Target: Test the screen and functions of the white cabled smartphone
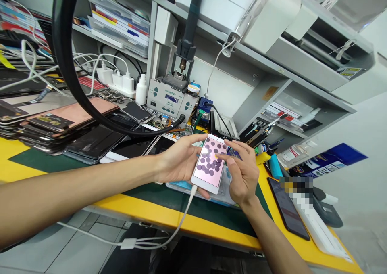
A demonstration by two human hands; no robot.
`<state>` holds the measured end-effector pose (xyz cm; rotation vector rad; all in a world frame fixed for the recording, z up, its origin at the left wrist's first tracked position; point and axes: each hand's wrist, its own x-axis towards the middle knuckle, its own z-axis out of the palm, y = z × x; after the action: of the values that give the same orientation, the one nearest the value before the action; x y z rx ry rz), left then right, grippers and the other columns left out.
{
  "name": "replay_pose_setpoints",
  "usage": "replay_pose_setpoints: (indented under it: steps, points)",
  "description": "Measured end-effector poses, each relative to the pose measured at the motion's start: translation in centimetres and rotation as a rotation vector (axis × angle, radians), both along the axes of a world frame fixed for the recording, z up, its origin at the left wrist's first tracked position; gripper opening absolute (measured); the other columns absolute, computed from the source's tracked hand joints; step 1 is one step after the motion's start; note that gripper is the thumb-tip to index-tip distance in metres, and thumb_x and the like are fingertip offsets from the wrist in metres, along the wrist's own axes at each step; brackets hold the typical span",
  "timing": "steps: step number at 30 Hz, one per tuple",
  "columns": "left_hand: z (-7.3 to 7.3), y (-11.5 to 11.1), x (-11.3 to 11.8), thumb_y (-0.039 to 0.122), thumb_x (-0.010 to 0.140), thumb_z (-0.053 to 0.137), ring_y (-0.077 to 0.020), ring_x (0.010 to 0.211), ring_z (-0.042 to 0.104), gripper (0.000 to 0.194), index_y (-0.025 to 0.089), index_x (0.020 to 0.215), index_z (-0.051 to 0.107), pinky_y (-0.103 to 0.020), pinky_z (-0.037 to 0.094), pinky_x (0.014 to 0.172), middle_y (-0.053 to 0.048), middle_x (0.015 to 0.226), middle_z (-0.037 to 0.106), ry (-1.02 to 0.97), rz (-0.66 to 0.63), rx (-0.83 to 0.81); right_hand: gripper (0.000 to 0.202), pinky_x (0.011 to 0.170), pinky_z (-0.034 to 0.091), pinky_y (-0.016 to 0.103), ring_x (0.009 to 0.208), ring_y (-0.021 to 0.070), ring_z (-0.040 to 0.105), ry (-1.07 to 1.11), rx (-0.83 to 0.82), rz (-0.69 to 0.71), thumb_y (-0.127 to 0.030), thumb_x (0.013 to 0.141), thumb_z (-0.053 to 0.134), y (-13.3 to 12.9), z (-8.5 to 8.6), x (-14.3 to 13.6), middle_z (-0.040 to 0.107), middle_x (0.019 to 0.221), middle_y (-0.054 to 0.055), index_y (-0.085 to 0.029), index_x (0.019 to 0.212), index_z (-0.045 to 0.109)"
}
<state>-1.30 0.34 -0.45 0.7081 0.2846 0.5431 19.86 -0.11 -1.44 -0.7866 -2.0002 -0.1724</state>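
A white phone (209, 161) lies face up in my left hand (178, 157), whose fingers and thumb support its left side and back. Dark round spots cover the phone's pink screen. A white cable (189, 205) is plugged into the phone's lower end and hangs down over the table's front edge. My right hand (243, 169) is at the phone's right side, its index finger extended onto the screen and the other fingers apart, holding nothing.
Stacked phone parts (69, 116) fill the left of the yellow table (169, 212) with its green mat. A grey soldering station (169, 98) stands behind. A black hose (68, 76) arcs across the left. A black phone (287, 209) lies at the right.
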Motion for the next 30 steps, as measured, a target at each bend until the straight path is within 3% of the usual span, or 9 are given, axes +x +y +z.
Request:
replay_pose_setpoints:
  steps: [16,30]
  points:
    - [-0.03,-0.25,0.07,0.06,0.092,0.044,-0.0259,0.084,0.067,0.056,0.012,0.12,0.055,-0.057,0.053,0.088,-0.013,0.102,0.065,-0.015,0.005,0.057,0.03,0.1,0.041,0.055,0.119,0.0306,0.053,-0.057,-0.032,0.005,-0.017,0.093,0.049,-0.22,0.17,-0.49,0.066,0.127,0.01,-0.02,0.102,0.077]
    - [-0.13,-0.2,0.13,0.057,0.092,0.046,-0.0278,0.082,0.069,0.052,0.01,0.11,0.059,-0.057,0.055,0.084,-0.013,0.097,0.067,-0.027,0.013,0.03,0.028,0.101,0.043,0.056,0.121,0.0308,0.054,-0.096,-0.05,-0.005,-0.019,0.093,0.052,0.03,0.02,-0.59,0.066,0.126,0.009,-0.022,0.106,0.076]
